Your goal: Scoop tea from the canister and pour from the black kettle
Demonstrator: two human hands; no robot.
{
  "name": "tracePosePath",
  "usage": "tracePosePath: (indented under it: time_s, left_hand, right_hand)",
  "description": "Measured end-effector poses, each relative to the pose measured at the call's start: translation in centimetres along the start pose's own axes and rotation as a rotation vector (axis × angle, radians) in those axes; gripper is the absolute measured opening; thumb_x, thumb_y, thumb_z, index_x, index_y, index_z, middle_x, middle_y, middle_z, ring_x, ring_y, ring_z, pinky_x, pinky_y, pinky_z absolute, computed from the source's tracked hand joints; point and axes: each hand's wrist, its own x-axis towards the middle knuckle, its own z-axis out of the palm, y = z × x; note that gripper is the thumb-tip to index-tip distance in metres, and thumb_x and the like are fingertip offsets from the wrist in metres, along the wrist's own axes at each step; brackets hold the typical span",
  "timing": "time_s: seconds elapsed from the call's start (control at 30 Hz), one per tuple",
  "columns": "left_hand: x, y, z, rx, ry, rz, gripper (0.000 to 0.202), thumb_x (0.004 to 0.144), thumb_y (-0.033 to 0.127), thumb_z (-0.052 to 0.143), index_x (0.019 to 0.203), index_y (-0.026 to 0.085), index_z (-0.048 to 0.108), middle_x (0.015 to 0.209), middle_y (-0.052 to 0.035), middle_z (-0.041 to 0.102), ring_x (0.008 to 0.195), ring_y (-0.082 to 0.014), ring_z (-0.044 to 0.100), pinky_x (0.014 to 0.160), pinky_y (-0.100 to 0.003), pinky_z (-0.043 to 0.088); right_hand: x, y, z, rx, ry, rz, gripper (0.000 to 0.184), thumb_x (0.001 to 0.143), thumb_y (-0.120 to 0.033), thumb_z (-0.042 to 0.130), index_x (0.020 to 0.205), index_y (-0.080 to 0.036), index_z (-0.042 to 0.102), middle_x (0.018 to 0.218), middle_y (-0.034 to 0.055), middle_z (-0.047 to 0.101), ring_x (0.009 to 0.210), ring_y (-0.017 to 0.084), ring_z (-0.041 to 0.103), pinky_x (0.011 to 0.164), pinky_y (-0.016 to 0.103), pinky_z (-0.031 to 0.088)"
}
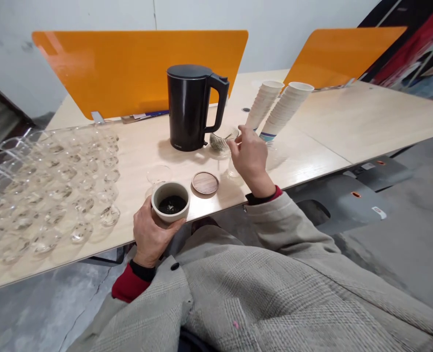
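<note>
A checked tweed sleeve (216, 293) ends at the left hand (152, 234), wrapped round a matte stoneware cup (170, 201) at the pale wood table's front edge (220, 204); the empty, half-curled right hand (251, 161) hangs beside a silver mesh strainer (219, 142).

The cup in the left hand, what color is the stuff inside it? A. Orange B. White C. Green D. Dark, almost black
D. The pale ceramic cup held in the person's left hand shows dark, almost black contents inside its rim.
</note>
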Motion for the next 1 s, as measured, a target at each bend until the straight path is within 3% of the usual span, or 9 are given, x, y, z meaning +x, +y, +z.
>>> tracePosePath:
  time_s: [0.2, 0.4, 0.6, 0.67, 0.77, 0.83, 0.93, 1.0]
  left_hand:
    - [-0.1, -0.1, -0.1, -0.005, -0.020, -0.021, 0.098, 0.070, 0.068, 0.088, 0.147, 0.020, 0.052, 0.139, -0.0189, 0.072, 0.124, -0.0404, 0.072, 0.105, -0.054, 0.057]
    - [-0.1, 0.1, -0.1, 0.003, -0.041, -0.046, 0.100, 0.067, 0.071, 0.088, 0.145, 0.019, 0.054, 0.136, -0.0182, 0.073, 0.120, -0.0401, 0.073, 0.104, -0.055, 0.057]
    - [-0.1, 0.2, -0.1, 0.007, -0.044, -0.049, 0.102, 0.065, 0.070, 0.089, 0.145, 0.019, 0.053, 0.137, -0.0186, 0.073, 0.121, -0.0401, 0.072, 0.105, -0.054, 0.056]
    - [-0.1, 0.2, -0.1, 0.003, -0.046, -0.050, 0.102, 0.065, 0.070, 0.089, 0.145, 0.018, 0.053, 0.136, -0.0189, 0.073, 0.121, -0.0403, 0.072, 0.105, -0.055, 0.056]
    - [-0.1, 0.4, -0.2, -0.010, -0.056, -0.059, 0.101, 0.065, 0.070, 0.089, 0.145, 0.019, 0.053, 0.137, -0.0180, 0.073, 0.122, -0.0400, 0.072, 0.106, -0.055, 0.055]
    - [-0.1, 0.5, -0.2, -0.017, -0.058, -0.065, 0.100, 0.065, 0.069, 0.090, 0.145, 0.021, 0.053, 0.137, -0.0168, 0.073, 0.123, -0.0391, 0.072, 0.106, -0.055, 0.056]
    - [-0.2, 0.6, -0.3, -0.028, -0.048, -0.058, 0.099, 0.066, 0.067, 0.090, 0.145, 0.021, 0.053, 0.138, -0.0168, 0.072, 0.124, -0.0386, 0.071, 0.107, -0.054, 0.055]
    - [-0.2, 0.6, -0.3, -0.032, -0.047, -0.055, 0.100, 0.066, 0.068, 0.090, 0.146, 0.021, 0.053, 0.139, -0.0172, 0.071, 0.125, -0.0386, 0.071, 0.108, -0.055, 0.055]
  right_hand:
    - [3.8, -2.0, 0.1, -0.270, -0.246, 0.127, 0.029, 0.103, -0.026, 0.057, 0.121, -0.017, 0.078, 0.116, 0.0166, 0.080, 0.106, 0.030, 0.074, 0.086, 0.037, 0.055]
    - [4.7, -3.0, -0.1, -0.350, -0.335, 0.137, 0.035, 0.107, -0.018, 0.049, 0.126, -0.015, 0.079, 0.124, 0.0194, 0.078, 0.113, 0.030, 0.073, 0.090, 0.039, 0.053]
    - [4.0, -2.1, -2.0, -0.300, -0.213, 0.147, 0.037, 0.107, -0.021, 0.045, 0.118, -0.016, 0.080, 0.112, 0.0189, 0.079, 0.107, 0.034, 0.074, 0.085, 0.042, 0.053]
    - [3.0, -0.9, -3.4, -0.175, -0.050, 0.092, 0.030, 0.106, -0.024, 0.051, 0.108, -0.018, 0.080, 0.100, 0.0157, 0.080, 0.100, 0.033, 0.074, 0.083, 0.043, 0.054]
    - [0.1, 0.3, -6.2, 0.148, 0.279, -0.100, 0.021, 0.102, -0.027, 0.061, 0.094, -0.025, 0.080, 0.084, 0.0087, 0.078, 0.082, 0.028, 0.073, 0.076, 0.042, 0.054]
    - [-2.3, -0.1, -8.2, 0.391, 0.373, -0.186, 0.020, 0.104, -0.028, 0.062, 0.097, -0.029, 0.081, 0.082, 0.0050, 0.077, 0.069, 0.023, 0.070, 0.066, 0.038, 0.053]
    - [-5.6, -2.1, -10.5, 0.650, 0.392, -0.164, 0.015, 0.099, -0.021, 0.071, 0.096, -0.030, 0.083, 0.079, 0.0029, 0.075, 0.061, 0.019, 0.067, 0.056, 0.036, 0.050]
    - [-7.0, -3.4, -11.1, 0.750, 0.299, -0.174, 0.016, 0.098, -0.019, 0.073, 0.096, -0.031, 0.084, 0.076, 0.0019, 0.074, 0.059, 0.019, 0.067, 0.053, 0.036, 0.050]
